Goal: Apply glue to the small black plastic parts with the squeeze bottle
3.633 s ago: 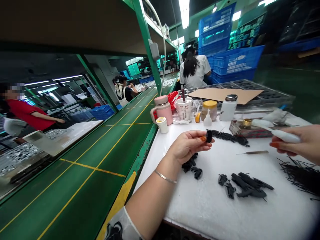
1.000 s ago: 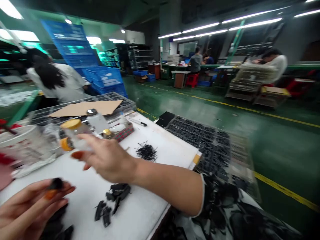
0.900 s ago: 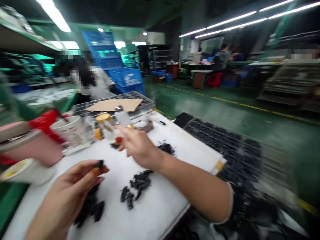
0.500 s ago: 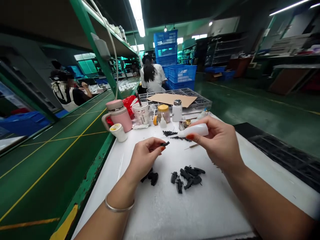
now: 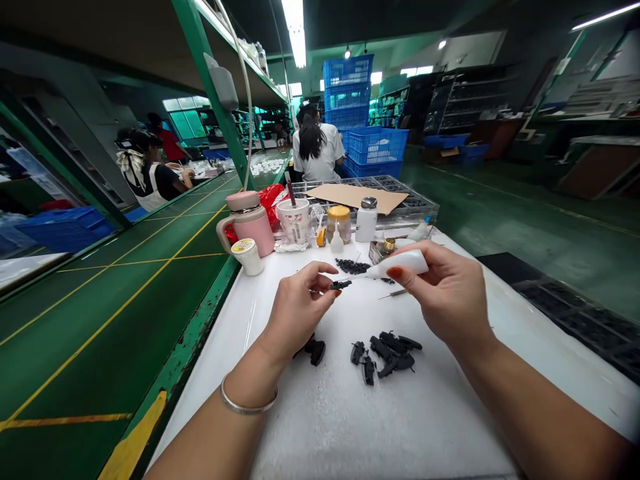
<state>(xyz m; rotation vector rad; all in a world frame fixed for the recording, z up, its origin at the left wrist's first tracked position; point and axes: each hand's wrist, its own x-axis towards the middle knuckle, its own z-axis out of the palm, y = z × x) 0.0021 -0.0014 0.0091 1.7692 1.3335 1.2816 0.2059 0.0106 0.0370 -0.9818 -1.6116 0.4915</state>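
Observation:
Between the thumb and fingers of my left hand point(image 5: 300, 303) is a small black plastic part point(image 5: 341, 285). My right hand point(image 5: 450, 287) grips a white squeeze bottle point(image 5: 400, 265) tipped on its side, its thin nozzle pointing left at the black part. Whether the tip touches the part I cannot tell. Below, on the white tabletop point(image 5: 320, 420), lies a pile of larger black parts point(image 5: 393, 353). A few more black parts point(image 5: 316, 350) lie partly hidden under my left hand. Behind the bottle's nozzle is a heap of tiny black pieces point(image 5: 353, 267).
A pink mug point(image 5: 256, 223), a white tub point(image 5: 247, 257), a drink cup point(image 5: 294, 223), a yellow-lidded jar point(image 5: 339, 223) and a white bottle point(image 5: 367, 220) line the back. A thin pointed tool point(image 5: 395, 294) lies near my right hand. A green conveyor belt point(image 5: 125, 287) runs at left; co-workers sit beyond.
The whole view has shifted, so the scene sits slightly further right. My left index finger has lifted off the black part, which shows more now. The bottle stays pointed at it.

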